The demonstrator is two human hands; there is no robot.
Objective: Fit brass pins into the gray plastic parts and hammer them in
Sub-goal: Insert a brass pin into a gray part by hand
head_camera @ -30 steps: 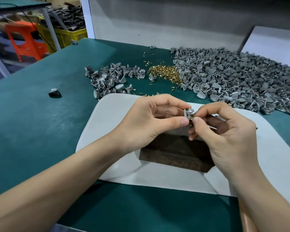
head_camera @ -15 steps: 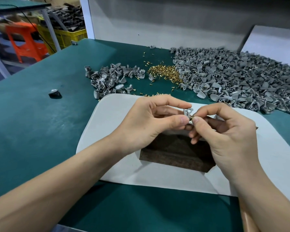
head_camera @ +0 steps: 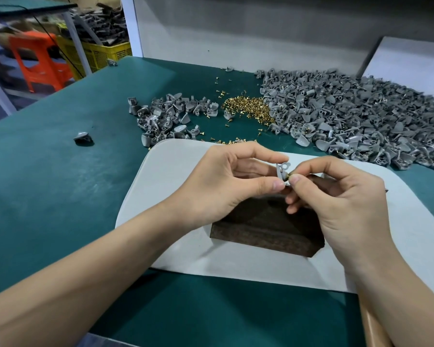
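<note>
There it is, the small gray plastic part (head_camera: 282, 171), up in the air between your two hands, above the far edge of the dark brown wooden block (head_camera: 266, 229). Your left hand (head_camera: 226, 181) has it: thumb and forefinger pinch its lower end, and the end with the round holes stands up clear of your fingers (head_camera: 261, 155). Your right hand (head_camera: 336, 199) is at the part's right side with a short brass pin (head_camera: 291, 175) pinched between thumb and forefinger. The pin sits right against the part; how far in it goes, I cannot tell. The other right fingers are curled under, toward the block.

The block lies flat on a pale gray mat with rounded corners (head_camera: 175, 166), and the mat lies on the teal-covered surface (head_camera: 48, 184). Just past the mat's far edge, a loose pile of brass pins (head_camera: 248, 110) glitters in the middle, with strays scattered round it. To its right spreads a large heap of gray plastic parts (head_camera: 348, 116), running all the way to the right edge of view. To its left sits a smaller heap of gray plastic parts (head_camera: 168, 118). One lone gray part (head_camera: 83, 137) lies well apart from the heaps, on the left of the surface. Far left, off the surface, an orange plastic stool (head_camera: 40, 61) stands beside a yellow mesh crate (head_camera: 103, 55).
</note>
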